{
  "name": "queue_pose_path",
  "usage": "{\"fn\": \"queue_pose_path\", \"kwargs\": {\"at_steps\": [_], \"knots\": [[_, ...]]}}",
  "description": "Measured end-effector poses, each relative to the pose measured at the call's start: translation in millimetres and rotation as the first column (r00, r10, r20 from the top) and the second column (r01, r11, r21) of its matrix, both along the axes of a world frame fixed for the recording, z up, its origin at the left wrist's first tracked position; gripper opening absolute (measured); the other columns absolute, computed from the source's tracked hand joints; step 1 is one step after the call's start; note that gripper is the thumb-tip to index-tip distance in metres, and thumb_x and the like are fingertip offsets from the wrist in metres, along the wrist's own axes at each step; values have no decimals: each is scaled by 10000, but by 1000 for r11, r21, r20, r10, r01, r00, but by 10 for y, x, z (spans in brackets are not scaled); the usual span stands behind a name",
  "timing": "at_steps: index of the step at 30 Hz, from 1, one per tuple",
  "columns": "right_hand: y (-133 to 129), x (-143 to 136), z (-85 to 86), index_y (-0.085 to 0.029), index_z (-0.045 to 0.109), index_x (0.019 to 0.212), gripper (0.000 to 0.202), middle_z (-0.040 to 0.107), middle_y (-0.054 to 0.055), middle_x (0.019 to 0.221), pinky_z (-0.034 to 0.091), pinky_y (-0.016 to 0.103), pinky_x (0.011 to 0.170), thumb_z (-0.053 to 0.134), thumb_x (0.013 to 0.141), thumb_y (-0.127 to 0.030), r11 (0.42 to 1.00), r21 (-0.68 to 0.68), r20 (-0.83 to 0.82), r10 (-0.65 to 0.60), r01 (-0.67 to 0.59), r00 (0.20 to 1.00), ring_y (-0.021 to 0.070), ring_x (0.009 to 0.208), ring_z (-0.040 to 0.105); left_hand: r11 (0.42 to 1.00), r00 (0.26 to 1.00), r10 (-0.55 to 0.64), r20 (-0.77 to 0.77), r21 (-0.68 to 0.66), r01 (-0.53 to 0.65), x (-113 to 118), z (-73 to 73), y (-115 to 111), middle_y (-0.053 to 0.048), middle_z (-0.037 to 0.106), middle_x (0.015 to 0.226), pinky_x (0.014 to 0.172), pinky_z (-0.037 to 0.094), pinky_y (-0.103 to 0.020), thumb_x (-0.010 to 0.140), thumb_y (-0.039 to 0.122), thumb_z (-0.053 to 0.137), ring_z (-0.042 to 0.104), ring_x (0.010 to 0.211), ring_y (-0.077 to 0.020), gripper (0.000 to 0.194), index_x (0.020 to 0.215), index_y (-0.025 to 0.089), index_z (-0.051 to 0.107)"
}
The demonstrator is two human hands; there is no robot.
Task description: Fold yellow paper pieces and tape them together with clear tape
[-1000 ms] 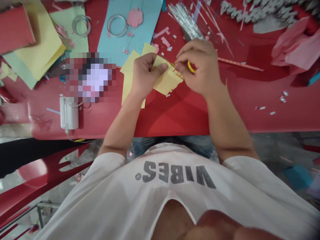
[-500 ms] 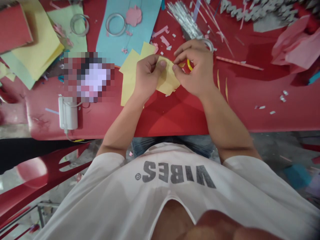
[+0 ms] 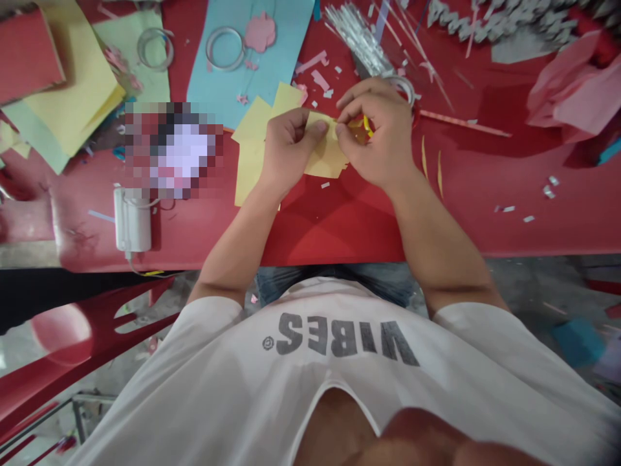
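Observation:
A small piece of yellow paper (image 3: pixel 324 157) hangs between my hands, its right edge cut into small notches. My left hand (image 3: pixel 290 147) pinches it at the upper left, thumb on top. At its upper right edge, my right hand (image 3: pixel 383 133) has thumb and forefinger closed together; the fingertips partly hide what they grip. A yellow curved thing (image 3: pixel 369 125) shows just behind my right thumb, mostly hidden. More yellow paper (image 3: pixel 248 155) lies on the table beneath and beside my left hand.
On the red table (image 3: pixel 485 213) lie a blue sheet (image 3: pixel 204 77) with a tape roll (image 3: pixel 226 48) and a pink paper flower (image 3: pixel 261 32), silver strips (image 3: pixel 359 39), a striped stick (image 3: pixel 466 123), pink paper (image 3: pixel 577 90) and a white power bank (image 3: pixel 132 220). A blurred patch covers one object.
The small yellow paper has turned slightly, so its lower edge now lies more level and higher. Both hands stay in nearly the same place.

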State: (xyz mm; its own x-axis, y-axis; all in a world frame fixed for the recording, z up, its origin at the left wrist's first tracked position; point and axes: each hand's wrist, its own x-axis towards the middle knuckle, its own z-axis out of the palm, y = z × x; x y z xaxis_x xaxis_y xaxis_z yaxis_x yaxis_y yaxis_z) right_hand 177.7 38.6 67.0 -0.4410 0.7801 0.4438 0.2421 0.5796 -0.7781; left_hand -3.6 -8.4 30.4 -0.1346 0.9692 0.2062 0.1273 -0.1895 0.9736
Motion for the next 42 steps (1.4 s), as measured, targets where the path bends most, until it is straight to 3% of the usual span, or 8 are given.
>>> {"fn": "queue_pose_path", "kwargs": {"at_steps": [9,13,18,26,31,37,42], "knots": [[17,6,-22,-395,611,822,155,698,-23,1078,450,537,1033,729,898,-462,1000,18,-30,14,-13,999,309,1109,585,1000,999,-2,-36,24,3,-15,-14,19,4,611,708,517,422,-354,847,678,730,542,614,-165,330,872,350,715],[20,5,-33,-408,608,850,141,709,-20,982,473,553,1013,740,893,-430,997,72,37,-36,34,999,320,1145,591,998,1000,-26,-17,54,27,2,5,0,-8,621,727,512,411,-365,886,619,714,573,610,-176,290,904,330,733],[12,-4,-50,-378,614,870,101,712,-23,1094,486,558,1020,706,910,-370,987,155,76,-62,49,995,319,1093,632,999,997,-7,-77,48,10,-6,-10,-1,3,666,761,528,453,-364,881,611,715,613,655,-176,261,924,355,737],[-13,-3,-48,-370,613,907,73,710,-8,1119,480,572,1042,664,925,-321,987,157,114,-50,31,992,326,1103,640,998,988,30,-151,53,-22,-1,76,-39,-17,695,823,596,473,-351,922,444,731,646,714,-196,147,903,299,746],[-14,-2,-42,-376,616,918,66,706,-14,1110,457,560,1055,617,950,-318,989,149,102,-40,25,994,309,1105,644,991,973,84,-214,120,-60,7,105,-48,-4,679,793,593,434,-353,936,364,728,582,686,-177,73,883,315,740],[-40,5,7,-383,604,904,57,711,-22,1110,447,575,1064,628,943,-417,997,65,107,-52,45,993,326,1149,614,984,966,136,-222,141,-107,35,169,-82,8,577,699,562,358,-345,934,317,703,524,611,-172,106,832,292,711],[-74,19,75,-433,612,952,190,711,-34,1043,515,564,926,760,835,-449,988,-152,-29,33,-37,999,349,1113,623,980,955,176,-237,132,-148,47,189,-78,5,561,693,577,381,-342,886,280,714,527,619,-177,121,773,278,670]]}}
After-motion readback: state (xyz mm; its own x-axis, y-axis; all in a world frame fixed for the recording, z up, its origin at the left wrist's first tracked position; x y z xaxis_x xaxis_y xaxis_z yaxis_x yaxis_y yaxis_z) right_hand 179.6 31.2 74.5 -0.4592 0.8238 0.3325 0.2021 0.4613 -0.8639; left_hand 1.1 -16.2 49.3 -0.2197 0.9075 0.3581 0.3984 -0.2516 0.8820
